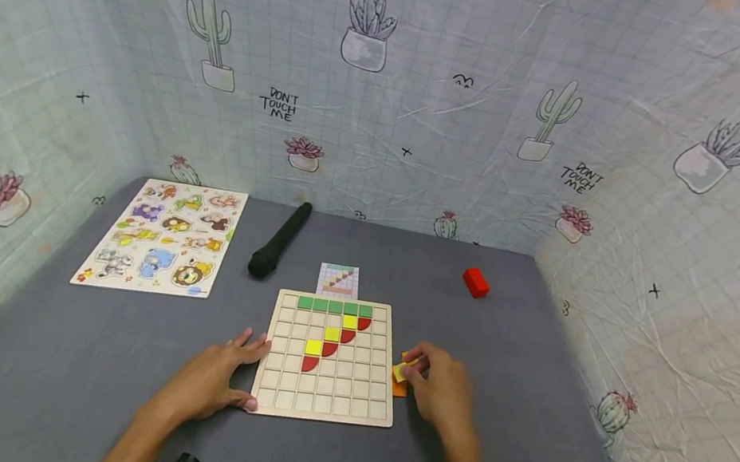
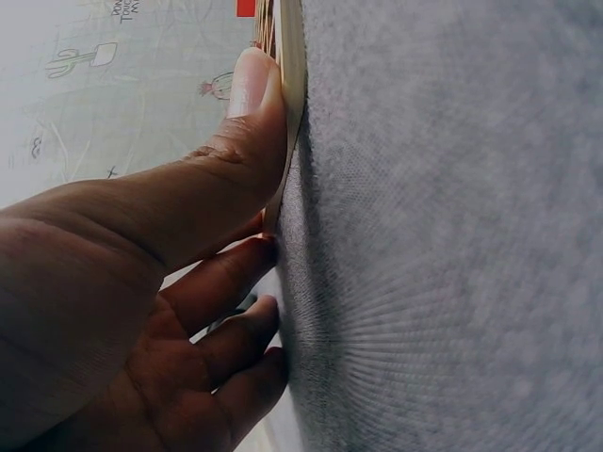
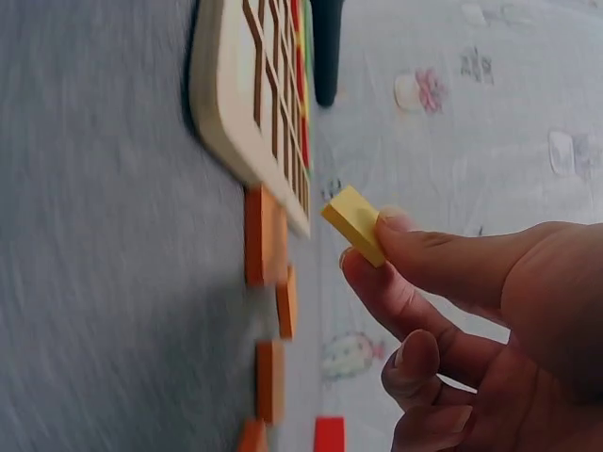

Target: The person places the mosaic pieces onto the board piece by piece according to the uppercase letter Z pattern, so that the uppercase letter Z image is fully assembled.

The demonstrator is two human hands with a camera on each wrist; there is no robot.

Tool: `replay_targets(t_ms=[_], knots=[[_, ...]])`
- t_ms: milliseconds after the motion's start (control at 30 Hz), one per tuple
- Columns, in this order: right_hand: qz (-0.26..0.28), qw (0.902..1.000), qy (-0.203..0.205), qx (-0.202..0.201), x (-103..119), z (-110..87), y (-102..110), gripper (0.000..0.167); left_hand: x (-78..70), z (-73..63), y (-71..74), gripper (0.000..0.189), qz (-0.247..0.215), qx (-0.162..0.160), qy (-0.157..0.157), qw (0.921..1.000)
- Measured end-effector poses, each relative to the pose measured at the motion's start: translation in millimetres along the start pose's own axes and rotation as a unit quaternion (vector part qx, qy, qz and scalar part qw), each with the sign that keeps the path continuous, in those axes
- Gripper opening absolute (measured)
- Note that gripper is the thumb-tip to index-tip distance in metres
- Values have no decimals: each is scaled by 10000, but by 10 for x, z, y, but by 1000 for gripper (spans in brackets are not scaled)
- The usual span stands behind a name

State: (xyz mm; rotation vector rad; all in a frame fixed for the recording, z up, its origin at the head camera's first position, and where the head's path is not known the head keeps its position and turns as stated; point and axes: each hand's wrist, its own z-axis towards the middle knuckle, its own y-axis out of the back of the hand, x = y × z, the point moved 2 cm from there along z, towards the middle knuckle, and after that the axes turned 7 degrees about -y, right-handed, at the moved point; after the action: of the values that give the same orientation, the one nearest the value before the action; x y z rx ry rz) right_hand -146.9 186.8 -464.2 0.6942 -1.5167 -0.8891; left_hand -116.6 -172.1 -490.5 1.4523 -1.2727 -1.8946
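A wooden grid board [image 1: 342,405] lies on the table, with green squares [image 1: 336,307] along its top row and a diagonal of yellow squares and red quarter-round tiles [image 1: 310,364] below. My left hand [image 1: 212,376] rests at the board's left side, fingers spread, with thumb and fingertips against the edge. Between thumb and finger my right hand [image 1: 443,388] pinches a yellow tile [image 3: 356,224], held up just off the board's right edge. Orange tiles [image 3: 267,235] lie on the table under that hand, partly hidden by it in the head view.
A small pattern card [image 1: 338,281] sits just behind the board. Farther back are a black microphone [image 1: 279,241] and, at left, an animal picture board [image 1: 161,238]. A red block [image 1: 476,282] lies at the back right. Printed cloth walls [image 1: 418,109] enclose the table.
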Motion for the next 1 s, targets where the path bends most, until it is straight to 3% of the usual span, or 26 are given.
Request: replay_targets(t_ms=[167, 433, 733, 1000], knots=[[175, 9996, -107, 183, 126, -33, -126, 16, 4, -1, -3, 100, -8, 1, 5, 10000], [357, 9991, 185, 104, 339, -95, -287, 20, 2, -4, 0, 99, -41, 13, -2, 10000], [770, 9920, 617, 782, 594, -122, -501, 18, 21, -1, -3, 100, -53, -1, -45, 10000], [751, 9881, 935, 964, 853, -105, -701, 17, 32, -2, -6, 99, 19, -12, -94, 10000]])
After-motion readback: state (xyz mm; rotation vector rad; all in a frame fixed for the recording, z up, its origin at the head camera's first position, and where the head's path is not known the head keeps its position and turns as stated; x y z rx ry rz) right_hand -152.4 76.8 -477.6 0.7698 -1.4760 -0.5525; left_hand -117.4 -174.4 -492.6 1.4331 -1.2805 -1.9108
